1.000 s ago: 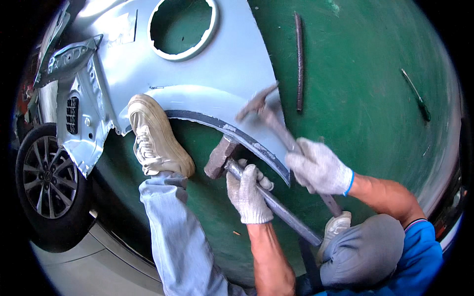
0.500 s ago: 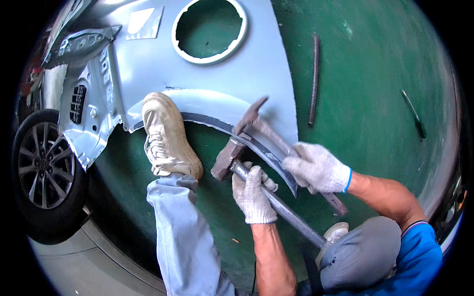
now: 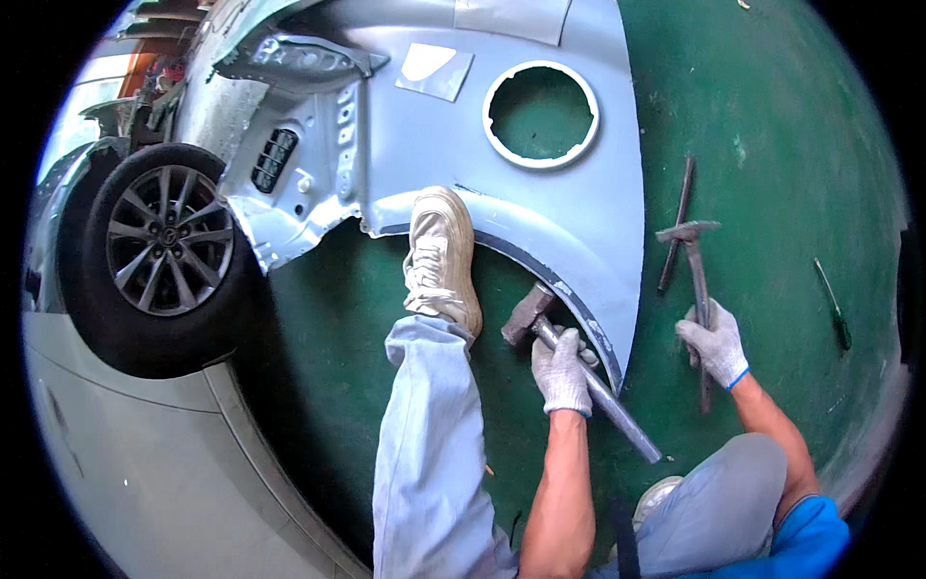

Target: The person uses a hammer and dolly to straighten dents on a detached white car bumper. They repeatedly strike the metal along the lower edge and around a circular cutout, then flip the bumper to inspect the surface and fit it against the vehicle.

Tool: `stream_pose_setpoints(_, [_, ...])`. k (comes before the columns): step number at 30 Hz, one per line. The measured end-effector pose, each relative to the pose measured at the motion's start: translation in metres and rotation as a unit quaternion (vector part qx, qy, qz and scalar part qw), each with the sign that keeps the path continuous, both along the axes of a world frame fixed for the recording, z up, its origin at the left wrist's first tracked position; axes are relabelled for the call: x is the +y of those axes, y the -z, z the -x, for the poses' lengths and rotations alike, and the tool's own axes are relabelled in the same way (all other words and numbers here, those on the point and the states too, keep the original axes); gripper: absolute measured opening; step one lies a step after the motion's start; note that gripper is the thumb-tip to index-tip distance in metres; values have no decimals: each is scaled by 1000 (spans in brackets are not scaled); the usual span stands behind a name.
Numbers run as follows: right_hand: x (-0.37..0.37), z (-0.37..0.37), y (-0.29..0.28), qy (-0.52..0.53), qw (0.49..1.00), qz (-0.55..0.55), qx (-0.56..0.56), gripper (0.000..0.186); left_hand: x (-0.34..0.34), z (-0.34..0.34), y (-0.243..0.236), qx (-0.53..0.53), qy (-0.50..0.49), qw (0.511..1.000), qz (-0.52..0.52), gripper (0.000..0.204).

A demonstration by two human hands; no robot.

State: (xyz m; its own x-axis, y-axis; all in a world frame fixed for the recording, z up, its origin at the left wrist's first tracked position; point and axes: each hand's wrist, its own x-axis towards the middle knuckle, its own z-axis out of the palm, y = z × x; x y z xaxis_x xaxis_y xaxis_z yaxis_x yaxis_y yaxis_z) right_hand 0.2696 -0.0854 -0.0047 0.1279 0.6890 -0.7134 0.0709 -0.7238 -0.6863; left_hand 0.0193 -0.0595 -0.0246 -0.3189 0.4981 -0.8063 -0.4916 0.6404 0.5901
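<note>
Beside the panel [image 3: 429,143], your left hand [image 3: 562,373] grips the sledge [image 3: 529,316], its head near the curved edge; farther right, over the green floor [image 3: 781,183], your right hand [image 3: 717,344] clasps the hammer [image 3: 695,266].

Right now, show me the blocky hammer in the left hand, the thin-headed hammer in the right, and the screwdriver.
Blocky hammer [image 3: 612,405]: head view, on the lower stretch of its handle.
Thin-headed hammer [image 3: 698,274]: head view, on the upper handle.
Screwdriver [image 3: 844,334]: head view, on its green handle.
</note>
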Motion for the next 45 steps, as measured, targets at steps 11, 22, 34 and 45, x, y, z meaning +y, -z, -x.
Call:
stream_pose_setpoints(11, [-14, -22, 25, 62, 996, -18, -64, 24, -21, -19, -16, 479, 420, 751, 176, 48])
stream_pose_setpoints(22, [-21, -18, 26, 29, 996, -35, -77, 26, 197, 173, -247, 580, 605, 541, 65, 43])
stream_pose_setpoints(34, [-7, -10, 14, 58, 995, 27, -70, 20, 198, 349, -48, 399, 476, 784, 14, 58])
stream_pose_setpoints(45, [82, -53, -34, -342, 743, 220, -532, 39, 313, 425, 20, 401, -13, 910, -107, 42])
